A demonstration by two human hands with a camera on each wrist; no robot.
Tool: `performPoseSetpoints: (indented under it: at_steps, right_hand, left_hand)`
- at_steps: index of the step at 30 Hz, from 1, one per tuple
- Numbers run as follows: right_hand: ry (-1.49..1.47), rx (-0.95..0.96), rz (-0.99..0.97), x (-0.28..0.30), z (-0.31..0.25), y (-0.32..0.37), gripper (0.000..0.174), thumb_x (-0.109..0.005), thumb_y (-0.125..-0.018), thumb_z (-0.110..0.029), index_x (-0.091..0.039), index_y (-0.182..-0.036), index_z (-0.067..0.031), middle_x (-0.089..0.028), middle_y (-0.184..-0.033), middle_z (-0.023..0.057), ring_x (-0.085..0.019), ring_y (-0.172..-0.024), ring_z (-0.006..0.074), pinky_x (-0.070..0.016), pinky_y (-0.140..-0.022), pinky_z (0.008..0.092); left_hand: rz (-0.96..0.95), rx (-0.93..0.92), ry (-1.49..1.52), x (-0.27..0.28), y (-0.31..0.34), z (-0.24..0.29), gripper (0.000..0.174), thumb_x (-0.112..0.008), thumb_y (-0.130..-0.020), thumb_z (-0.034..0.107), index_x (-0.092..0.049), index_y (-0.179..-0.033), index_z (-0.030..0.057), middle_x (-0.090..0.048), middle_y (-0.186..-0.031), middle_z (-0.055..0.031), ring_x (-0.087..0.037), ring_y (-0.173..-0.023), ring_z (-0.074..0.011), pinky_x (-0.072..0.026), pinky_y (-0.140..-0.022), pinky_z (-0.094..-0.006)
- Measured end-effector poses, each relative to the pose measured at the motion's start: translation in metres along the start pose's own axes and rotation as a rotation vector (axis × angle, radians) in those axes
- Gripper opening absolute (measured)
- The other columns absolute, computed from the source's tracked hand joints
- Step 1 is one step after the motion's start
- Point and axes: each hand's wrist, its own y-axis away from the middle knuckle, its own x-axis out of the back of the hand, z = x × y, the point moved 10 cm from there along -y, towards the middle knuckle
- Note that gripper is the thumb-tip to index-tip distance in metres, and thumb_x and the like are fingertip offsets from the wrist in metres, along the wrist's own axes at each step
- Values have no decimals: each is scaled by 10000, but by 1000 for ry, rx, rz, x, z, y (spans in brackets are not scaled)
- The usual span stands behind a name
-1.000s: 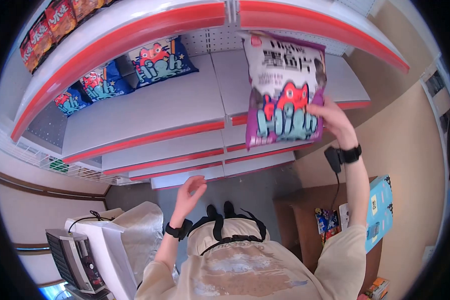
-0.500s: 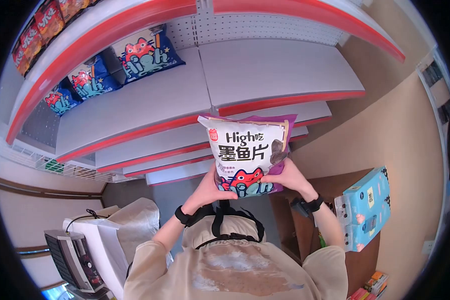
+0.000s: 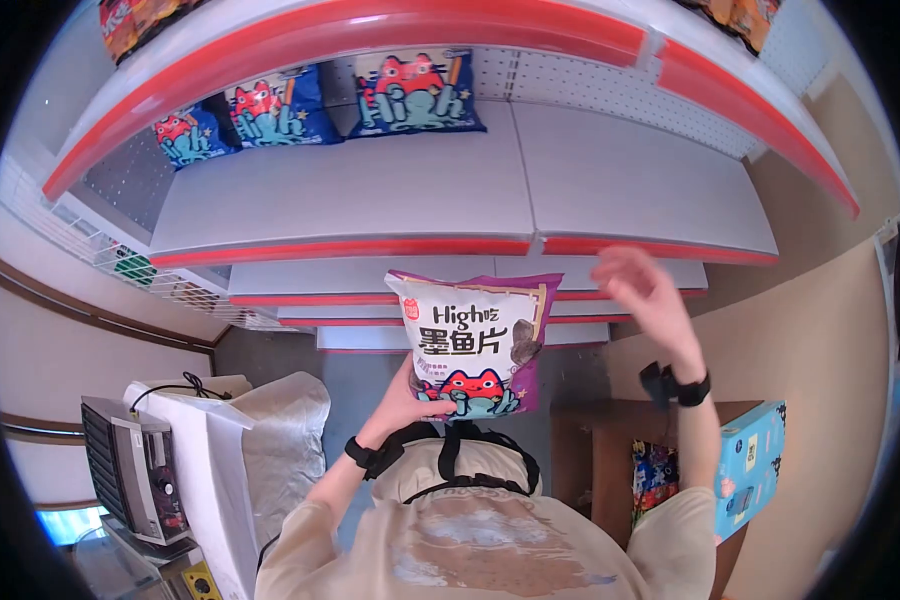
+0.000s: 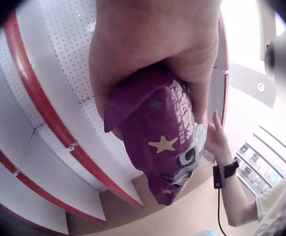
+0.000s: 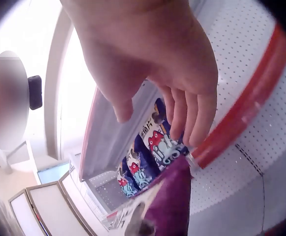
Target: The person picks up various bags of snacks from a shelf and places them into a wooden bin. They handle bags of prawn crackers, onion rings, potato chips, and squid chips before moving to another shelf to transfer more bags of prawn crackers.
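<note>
A purple and white snack bag (image 3: 475, 345) is upright before the person's body in the head view. The left hand (image 3: 400, 405) grips its lower left side, thumb across the front. In the left wrist view, that hand (image 4: 155, 54) holds the purple bag (image 4: 157, 137) between thumb and fingers. The right hand (image 3: 645, 295) is raised to the right of the bag, apart from it, with nothing in it. From the right wrist, the right hand's (image 5: 152, 73) fingers hang relaxed above the bag's purple edge (image 5: 170, 201).
Blue bags (image 3: 417, 92) line the left part of the upper shelf (image 3: 370, 190), whose red edge spans the view. An open brown carton (image 3: 595, 450) with colourful packets stands lower right beside a light-blue box (image 3: 750, 470). A white-covered table (image 3: 210, 450) is at left.
The right hand has let go of the purple bag and moved up and right. The left hand has kept its grip. The head view has shifted, so the shelves appear further right.
</note>
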Motion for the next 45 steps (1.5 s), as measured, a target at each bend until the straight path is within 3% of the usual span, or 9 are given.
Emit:
performPoseSetpoints:
  at_steps: [7, 13, 20, 22, 26, 29, 36, 38, 45]
  right_hand:
    - [370, 175, 90, -22, -73, -127, 439, -635, -869, -244, -501, -1219, -14, -591, -1133, 103, -561, -1068, 164, -436, -926, 292]
    - [370, 207, 158, -40, -74, -245, 611, -684, -812, -365, -474, -1256, -2, -564, -1158, 114, -510, -1127, 177, -403, -959, 308]
    - [181, 91, -49, -85, -61, -306, 603, -720, -778, -387, -536, -1211, -10, -569, -1120, 65, -506, -1038, 135, -393, -900, 274]
    - [112, 231, -26, -88, -72, -304, 707, -739, -685, -506, -571, -1169, -19, -582, -1008, 75, -511, -942, 164, -374, -781, 241]
    - [152, 227, 65, -79, -77, -292, 750, -750, -671, -480, -531, -1221, -19, -571, -1039, 83, -505, -952, 166, -374, -774, 243]
    - [126, 239, 76, -71, -77, -282, 555, -740, -758, -353, -569, -1160, -11, -596, -1067, 48, -536, -1015, 123, -405, -876, 233]
    - [79, 36, 113, -42, -66, -202, 743, -737, -721, -442, -480, -1272, -15, -589, -1150, 69, -551, -1041, 144, -407, -902, 241]
    - [-3, -78, 210, -26, -56, -174, 776, -756, -678, -487, -513, -1241, -11, -595, -1133, 87, -550, -1046, 149, -403, -918, 254]
    - [-278, -198, 370, 36, -20, -42, 625, -716, -759, -440, -548, -1196, -26, -640, -1087, 75, -629, -947, 130, -487, -853, 257]
  left_hand:
    - [68, 9, 17, 64, 24, 2, 919, -849, -594, 71, -308, -1333, -7, -515, -1243, -110, -510, -1133, -186, -415, -970, -336]
    - [104, -38, -50, 112, 46, -1, 894, -869, -573, 119, -358, -1296, -4, -533, -1222, -109, -521, -1116, -184, -417, -961, -333]
    - [153, 44, 39, 152, 78, -4, 835, -828, -602, 16, -348, -1286, -2, -548, -1194, -115, -550, -1081, -190, -467, -906, -327]
    - [174, 30, -16, 164, 86, -11, 831, -829, -596, 12, -355, -1279, 3, -549, -1190, -114, -559, -1068, -189, -477, -894, -322]
    - [210, 31, 13, 182, 89, -10, 831, -828, -589, -5, -360, -1276, 3, -551, -1184, -112, -562, -1061, -188, -477, -895, -322]
    - [225, 15, -36, 193, 87, -12, 797, -824, -596, -11, -383, -1259, 3, -558, -1175, -112, -572, -1040, -185, -488, -878, -327]
    - [28, 195, -38, 180, 59, -42, 795, -827, -597, -3, -382, -1257, 1, -562, -1170, -120, -580, -1031, -193, -490, -875, -330]
    - [-65, 100, -87, 170, 47, -36, 793, -829, -599, 11, -384, -1255, 1, -563, -1168, -122, -582, -1029, -195, -491, -875, -332]
    - [-330, 193, -102, 107, 21, -56, 754, -826, -591, 5, -412, -1221, -2, -588, -1120, -104, -600, -978, -178, -498, -847, -319]
